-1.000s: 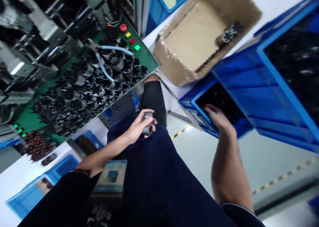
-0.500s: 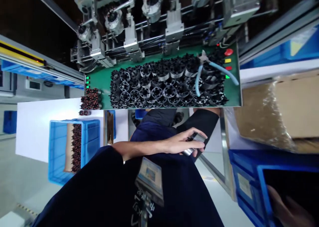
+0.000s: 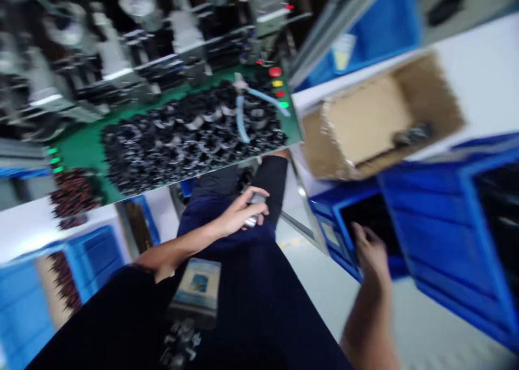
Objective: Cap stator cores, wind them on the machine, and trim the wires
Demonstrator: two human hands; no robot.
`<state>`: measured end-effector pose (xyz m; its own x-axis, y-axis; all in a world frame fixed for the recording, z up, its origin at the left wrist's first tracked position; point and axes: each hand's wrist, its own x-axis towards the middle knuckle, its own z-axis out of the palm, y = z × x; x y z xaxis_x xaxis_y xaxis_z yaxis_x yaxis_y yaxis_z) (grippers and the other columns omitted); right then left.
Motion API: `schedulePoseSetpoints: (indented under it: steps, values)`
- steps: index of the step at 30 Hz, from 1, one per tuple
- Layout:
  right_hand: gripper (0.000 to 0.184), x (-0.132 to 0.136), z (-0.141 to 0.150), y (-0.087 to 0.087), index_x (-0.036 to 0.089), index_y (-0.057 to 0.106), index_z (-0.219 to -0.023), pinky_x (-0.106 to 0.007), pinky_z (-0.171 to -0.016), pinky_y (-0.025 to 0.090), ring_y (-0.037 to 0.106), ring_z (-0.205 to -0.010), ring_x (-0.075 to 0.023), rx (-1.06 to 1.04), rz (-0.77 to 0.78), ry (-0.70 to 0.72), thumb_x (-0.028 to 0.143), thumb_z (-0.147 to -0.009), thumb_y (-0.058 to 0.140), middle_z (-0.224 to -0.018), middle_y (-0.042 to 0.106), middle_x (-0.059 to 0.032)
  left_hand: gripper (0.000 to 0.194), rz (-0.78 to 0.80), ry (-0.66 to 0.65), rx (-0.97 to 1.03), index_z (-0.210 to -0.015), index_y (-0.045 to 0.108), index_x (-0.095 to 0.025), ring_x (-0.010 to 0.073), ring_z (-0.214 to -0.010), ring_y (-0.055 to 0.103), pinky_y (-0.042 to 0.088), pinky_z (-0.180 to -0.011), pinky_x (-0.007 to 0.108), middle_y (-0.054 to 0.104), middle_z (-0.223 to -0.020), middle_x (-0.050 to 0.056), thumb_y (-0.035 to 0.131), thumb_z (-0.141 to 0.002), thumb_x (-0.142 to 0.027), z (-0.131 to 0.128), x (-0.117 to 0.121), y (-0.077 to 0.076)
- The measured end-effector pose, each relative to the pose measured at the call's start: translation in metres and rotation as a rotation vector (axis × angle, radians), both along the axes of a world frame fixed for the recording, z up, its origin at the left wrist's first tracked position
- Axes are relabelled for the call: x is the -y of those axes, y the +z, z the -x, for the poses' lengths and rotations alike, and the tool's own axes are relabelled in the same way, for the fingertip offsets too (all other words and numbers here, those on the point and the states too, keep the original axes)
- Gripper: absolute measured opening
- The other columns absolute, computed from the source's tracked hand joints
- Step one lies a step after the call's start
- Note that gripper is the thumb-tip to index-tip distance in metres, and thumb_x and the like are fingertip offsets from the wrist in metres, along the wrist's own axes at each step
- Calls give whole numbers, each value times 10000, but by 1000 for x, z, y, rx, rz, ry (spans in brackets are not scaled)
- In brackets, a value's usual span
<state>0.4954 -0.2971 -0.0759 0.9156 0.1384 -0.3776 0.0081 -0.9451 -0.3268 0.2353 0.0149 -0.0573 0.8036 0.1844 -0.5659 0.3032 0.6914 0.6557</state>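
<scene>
My left hand (image 3: 243, 216) is bent in front of my dark shirt, shut on a small silver-and-dark metal part (image 3: 252, 210). My right hand (image 3: 368, 256) is blurred, fingers apart, above the dark inside of a blue plastic crate (image 3: 336, 218), with nothing visible in it. Several black-and-silver ring-shaped parts (image 3: 190, 132) lie heaped on a green machine bench (image 3: 81, 159). Blue-handled pliers (image 3: 247, 102) rest on top of them. An open cardboard box (image 3: 365, 121) holds a dark part (image 3: 413, 134).
A second blue crate (image 3: 450, 235) with dark contents stands beside the first. Machine fixtures (image 3: 121, 34) line the bench's far side, near coloured buttons (image 3: 275, 83). Copper-wound parts (image 3: 75, 194) and a pale blue crate (image 3: 93, 262) lie to the left. A grey floor (image 3: 320, 289) shows below.
The whole view has swung as my head moved. My right hand has lifted off the crate's edge and its fingers have spread. My left hand keeps the metal part.
</scene>
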Motion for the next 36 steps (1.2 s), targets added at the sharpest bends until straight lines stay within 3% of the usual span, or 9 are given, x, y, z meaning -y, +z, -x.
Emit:
schedulePoseSetpoints:
  steps: [3,6,13,18,21,25,28,31,36]
  values:
    - [681,20,-9,-18,214,701,-864,-350,-738,633,655,-689,-168,-35,-105,-135,865,-1056,757,-742,650,22,650,12,-30,15,-1413,608,-275,164,-742,720,414,-444,163,733,-1048,30,905,-988,-667,-5,-8,-5]
    - [463,42,-16,-37,168,757,-1042,-312,-773,659,722,-802,-155,-33,-186,-262,608,-1176,810,-915,730,15,646,20,-51,23,-1411,578,-272,174,-781,743,458,-446,162,732,-1077,28,912,-1002,-645,-12,-13,-10]
    - [323,58,-11,-55,157,794,-1254,-305,-775,704,777,-867,-158,-91,-281,-442,468,-1183,847,-1097,805,-30,684,-13,-73,-9,-1422,578,-253,200,-794,759,484,-428,190,754,-1074,36,948,-985,-628,-21,-13,-6]
    - [288,50,-12,-51,159,783,-1177,-294,-757,684,758,-835,-149,-57,-339,-444,433,-1163,869,-1036,789,-13,689,-21,-59,0,-1392,596,-245,202,-785,771,514,-438,205,768,-1052,33,967,-962,-634,-26,-10,-5]
    - [360,39,-11,-34,200,698,-1052,-268,-653,604,693,-678,-131,51,-417,-419,435,-1015,968,-874,714,47,666,0,-31,18,-1394,607,-248,210,-768,786,487,-416,208,788,-1040,32,945,-986,-652,-27,-7,-5]
    - [490,8,8,12,253,683,-1056,-308,-631,598,668,-598,-137,140,-577,-318,543,-821,1001,-864,724,57,602,30,39,132,-1299,645,-228,197,-706,793,590,-535,248,828,-953,32,883,-1044,-719,-34,3,2]
    - [432,-34,41,58,268,798,-1053,-335,-714,658,740,-691,-167,150,-735,-134,544,-832,1046,-895,799,22,615,38,71,255,-1357,689,-217,195,-649,776,649,-638,295,826,-868,30,763,-1110,-776,-47,13,13]
    - [262,-90,76,95,302,890,-1087,-351,-735,709,824,-793,-207,259,-1070,244,360,-909,1073,-954,864,-5,684,9,89,367,-1507,707,-228,206,-603,729,629,-607,326,767,-787,5,677,-1140,-805,-61,22,26]
    - [325,-152,106,119,318,922,-1229,-356,-828,773,890,-873,-213,212,-1241,354,200,-954,1047,-1055,926,1,611,-157,182,340,-1355,838,-248,259,-1000,809,729,-919,389,788,-1045,82,673,-1155,-802,-61,26,48]
